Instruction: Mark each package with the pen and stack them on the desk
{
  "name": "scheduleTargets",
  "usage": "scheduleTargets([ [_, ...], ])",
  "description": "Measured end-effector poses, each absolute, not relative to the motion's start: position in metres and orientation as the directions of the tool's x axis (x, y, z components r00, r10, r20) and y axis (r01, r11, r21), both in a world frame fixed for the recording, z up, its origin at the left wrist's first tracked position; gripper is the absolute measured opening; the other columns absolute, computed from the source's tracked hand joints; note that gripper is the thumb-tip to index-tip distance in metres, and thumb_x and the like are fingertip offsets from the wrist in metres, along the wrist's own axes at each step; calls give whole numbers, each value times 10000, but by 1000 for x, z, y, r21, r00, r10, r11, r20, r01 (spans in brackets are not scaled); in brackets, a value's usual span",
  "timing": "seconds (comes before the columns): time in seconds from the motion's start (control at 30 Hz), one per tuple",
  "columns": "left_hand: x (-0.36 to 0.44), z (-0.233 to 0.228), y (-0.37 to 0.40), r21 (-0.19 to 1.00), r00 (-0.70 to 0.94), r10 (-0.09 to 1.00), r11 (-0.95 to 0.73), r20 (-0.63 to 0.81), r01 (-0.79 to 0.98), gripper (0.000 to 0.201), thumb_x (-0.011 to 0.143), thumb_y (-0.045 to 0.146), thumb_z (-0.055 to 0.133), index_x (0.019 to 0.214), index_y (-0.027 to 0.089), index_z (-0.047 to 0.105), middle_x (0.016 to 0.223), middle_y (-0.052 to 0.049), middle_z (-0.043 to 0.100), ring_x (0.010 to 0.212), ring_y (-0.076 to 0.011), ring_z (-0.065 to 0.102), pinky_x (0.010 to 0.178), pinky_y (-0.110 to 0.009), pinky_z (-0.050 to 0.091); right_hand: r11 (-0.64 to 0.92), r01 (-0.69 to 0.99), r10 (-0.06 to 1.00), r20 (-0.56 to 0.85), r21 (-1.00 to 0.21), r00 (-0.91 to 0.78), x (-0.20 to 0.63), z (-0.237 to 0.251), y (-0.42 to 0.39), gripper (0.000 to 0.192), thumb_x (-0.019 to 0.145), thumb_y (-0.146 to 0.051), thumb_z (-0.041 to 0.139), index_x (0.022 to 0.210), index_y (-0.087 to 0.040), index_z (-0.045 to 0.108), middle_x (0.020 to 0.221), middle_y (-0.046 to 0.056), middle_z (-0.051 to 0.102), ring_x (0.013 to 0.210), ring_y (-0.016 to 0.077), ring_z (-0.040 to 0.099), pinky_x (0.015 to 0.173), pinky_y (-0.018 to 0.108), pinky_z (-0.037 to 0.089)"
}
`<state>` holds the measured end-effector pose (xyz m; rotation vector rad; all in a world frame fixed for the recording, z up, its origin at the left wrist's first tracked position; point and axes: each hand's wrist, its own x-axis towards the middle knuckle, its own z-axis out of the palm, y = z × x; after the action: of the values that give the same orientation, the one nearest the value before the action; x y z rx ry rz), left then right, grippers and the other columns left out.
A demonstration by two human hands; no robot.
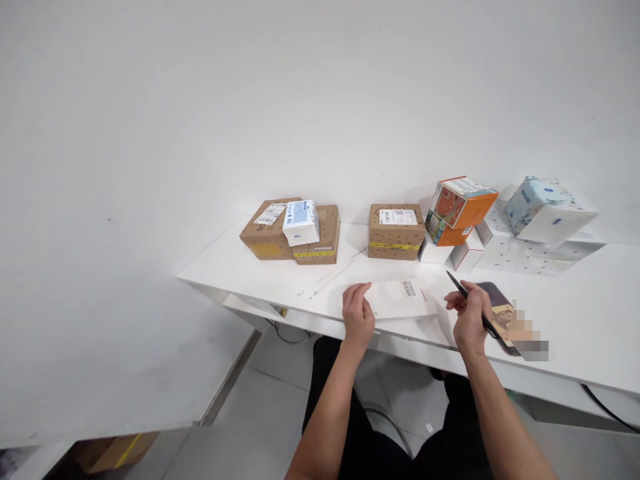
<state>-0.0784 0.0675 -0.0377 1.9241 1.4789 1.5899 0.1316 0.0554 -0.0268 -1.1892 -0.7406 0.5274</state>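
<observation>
The left hand (pixel 358 313) rests with loosely curled fingers on the white box (pixel 400 298) near the table (pixel 575 313) edge, steadying it, while the right hand (pixel 467 320) grips a black pen (pixel 473 303) just beside it

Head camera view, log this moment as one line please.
left hand: rests on white box | right hand: holds pen beside box | table: cardboard boxes, orange box at back
</observation>
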Motion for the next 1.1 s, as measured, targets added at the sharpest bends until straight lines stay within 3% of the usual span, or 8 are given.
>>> scheduleTargets([
  [0.13,-75,-31,81,734,-132,810,-432,571,524,431,842,45,321,1127,192,609,1104,-100,628,1120,-209,531,994,-410,445,309,-32,805,243,-951,541,114,-4,68,291,827,-459,555,922,-190,613,760,31,654,598,138,558,604,293,438],
  [0.23,-74,-37,88,785,-138,865,-357,482,506,448,835,39,321,1161,189,590,1153,-103,621,1181,-221,513,1022,-438,435,278,23,857,259,-960,445,94,5,79,222,796,-422,615,766,-205,576,614,-18,587,569,130,520,576,267,408],
  [0.3,-73,-46,90,804,-108,902,-312,418,505,464,827,37,339,1194,196,573,1203,-103,603,1240,-237,476,1051,-472,411,238,61,903,244,-969,354,81,2,85,286,825,-442,572,662,-213,517,513,-45,488,511,119,449,535,258,372],
  [0.43,-73,-61,89,813,-35,924,-317,381,489,491,811,31,366,1227,215,552,1265,-88,575,1328,-246,395,1105,-505,354,137,114,972,156,-984,175,63,-13,91,333,866,-449,492,637,-212,535,479,-46,439,495,125,416,513,264,353],
  [0.6,-76,-65,90,844,-62,932,-294,358,448,448,831,60,364,1197,212,573,1259,-88,580,1334,-233,395,1118,-494,344,145,199,983,164,-969,82,63,-19,89,332,884,-455,438,749,-209,615,612,-7,566,564,149,488,566,281,406],
  [0.77,-76,-66,90,862,-74,937,-279,340,423,421,845,83,374,1189,219,573,1266,-83,579,1331,-227,400,1119,-493,343,190,358,979,202,-914,-3,65,-18,86,348,904,-430,427,637,-224,515,532,-37,479,572,146,484,599,271,383],
  [1.1,-77,-68,91,835,-52,923,-320,381,449,400,877,105,342,1196,214,557,1245,-86,588,1326,-220,405,1113,-488,347,184,425,982,183,-886,-43,61,-21,87,402,914,-488,384,638,-226,511,510,-38,463,539,153,481,577,278,372],
])
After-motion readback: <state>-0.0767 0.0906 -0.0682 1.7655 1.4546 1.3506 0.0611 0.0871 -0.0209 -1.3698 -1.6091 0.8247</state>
